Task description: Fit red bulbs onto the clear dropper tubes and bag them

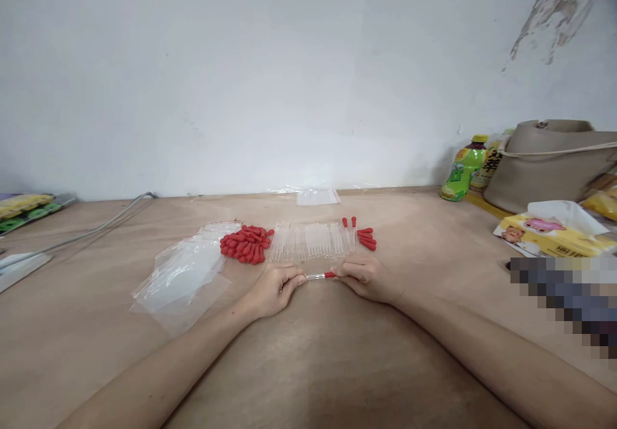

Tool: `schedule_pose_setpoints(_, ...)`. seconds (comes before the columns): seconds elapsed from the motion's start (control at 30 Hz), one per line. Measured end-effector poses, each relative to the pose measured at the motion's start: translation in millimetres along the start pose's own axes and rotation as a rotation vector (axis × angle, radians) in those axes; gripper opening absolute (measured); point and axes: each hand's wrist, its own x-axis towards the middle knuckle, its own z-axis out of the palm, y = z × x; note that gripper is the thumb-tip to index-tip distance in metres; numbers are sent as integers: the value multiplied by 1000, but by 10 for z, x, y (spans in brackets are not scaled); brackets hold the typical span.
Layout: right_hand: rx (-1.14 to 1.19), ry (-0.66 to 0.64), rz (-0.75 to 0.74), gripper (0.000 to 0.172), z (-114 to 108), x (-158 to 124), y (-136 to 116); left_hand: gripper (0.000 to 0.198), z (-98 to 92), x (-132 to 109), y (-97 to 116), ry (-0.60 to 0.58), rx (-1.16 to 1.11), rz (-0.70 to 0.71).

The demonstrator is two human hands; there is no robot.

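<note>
Between my hands lies a clear dropper tube [315, 277] with a red rubber bulb [329, 275] at its right end. My left hand [279, 288] pinches the tube, and my right hand [361, 276] is closed on the bulb, part of which its fingers hide. Just beyond them is a row of clear dropper tubes [308, 241] laid side by side. Two at the row's right end carry red bulbs [349, 222]. A heap of red rubber bulbs [245, 244] sits left of the row, and several more loose bulbs [367, 239] lie to its right.
Clear plastic bags [178, 281] are spread at the left, with another bag [318, 196] near the wall. A grey cable [106, 223] crosses the far left. On the right stand a green bottle [463, 169], a beige bag [544, 166] and a yellow tissue pack [554, 233].
</note>
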Motion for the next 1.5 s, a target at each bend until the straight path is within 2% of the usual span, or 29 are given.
schedule_pose_setpoints(0.1, 19, 23, 27, 17, -17, 4, -6, 32, -3, -1, -8, 3, 2, 1)
schedule_pose_setpoints(0.2, 67, -23, 95, 14, -22, 3, -29, 30, 1, -9, -8, 22, -9, 0)
schedule_pose_setpoints(0.3, 155, -80, 243, 14, 2, 2, -71, 24, 14, -16, -8, 53, -34, -17)
schedule_pose_setpoints(0.43, 287, -85, 415, 13, 48, 21, -132, 21, 28, -25, -3, 77, -30, -30)
schedule_pose_setpoints(0.67, 374, -77, 480, 11, -1, 82, -170, 19, 25, -24, 15, 126, -13, 7)
schedule_pose_setpoints(0.8, 515, 8, 579, 17, 24, 91, -149, 18, 35, -12, 7, 165, -11, 13)
schedule_pose_setpoints(0.87, 624, 104, 650, 24, 60, 108, -131, 20, 40, -9, 6, 155, -25, 7)
schedule_pose_setpoints(0.93, 716, 224, 714, 30, 73, 141, -93, 32, 41, -9, 7, 136, -43, -14)
schedule_pose_setpoints(1.0, 769, 327, 773, 32, 28, 187, -15, 46, 42, -11, 7, 134, -52, -41)
schedule_pose_setpoints(1.07, 774, 375, 849, 34, -86, 236, 120, 47, 45, -11, 3, 142, -50, -54)
schedule_pose_setpoints(1.17, 643, 367, 1016, 39, -321, 303, 408, 37, 54, -6, -6, 132, -46, -49)
schedule_pose_setpoints(1.27, 394, 287, 1127, 34, -478, 361, 706, 32, 59, 4, -12, 114, -51, -40)
schedule_pose_setpoints(1.37, 309, 240, 1155, 26, -464, 422, 931, 29, 51, 9, -9, 104, -56, -40)
schedule_pose_setpoints(1.5, 211, 146, 1165, 13, -280, 491, 1103, 26, 35, 3, 3, 87, -40, -56)
